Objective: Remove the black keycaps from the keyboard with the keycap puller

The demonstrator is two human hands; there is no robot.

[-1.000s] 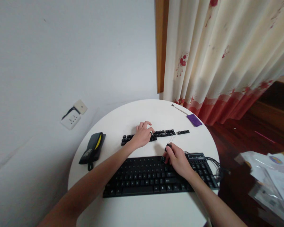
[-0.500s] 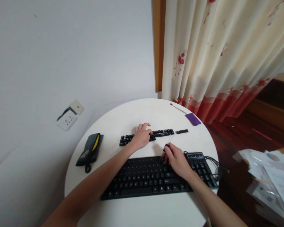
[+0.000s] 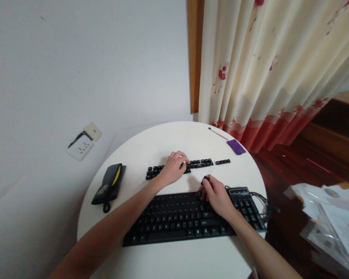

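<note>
My left hand [image 3: 174, 167] is over the rows of loose black keycaps [image 3: 202, 165] behind the keyboard. Its fingers curl down and its thumb and index finger close on one keycap, mostly hidden by the fingers. In my right hand [image 3: 216, 193] is a wire keycap puller [image 3: 205, 179] with a black handle, its thin wire loops pointing away from me. That hand rests above the upper right part of the black keyboard [image 3: 174, 224]. Several upper key rows of the keyboard show no caps, while the lower rows and number pad carry theirs.
On the round white table [image 3: 151, 143] lie a dark pouch with a yellow stripe [image 3: 109, 184], a purple cloth [image 3: 235, 147] and a thin brush [image 3: 218, 133]. A black cable [image 3: 261, 199] bunches at the right edge. Plastic bags and papers [image 3: 331, 217] sit lower right.
My left hand's raised fingers have bent down and drawn in toward the thumb at the keycaps. My right hand has stayed nearly still with the puller.
</note>
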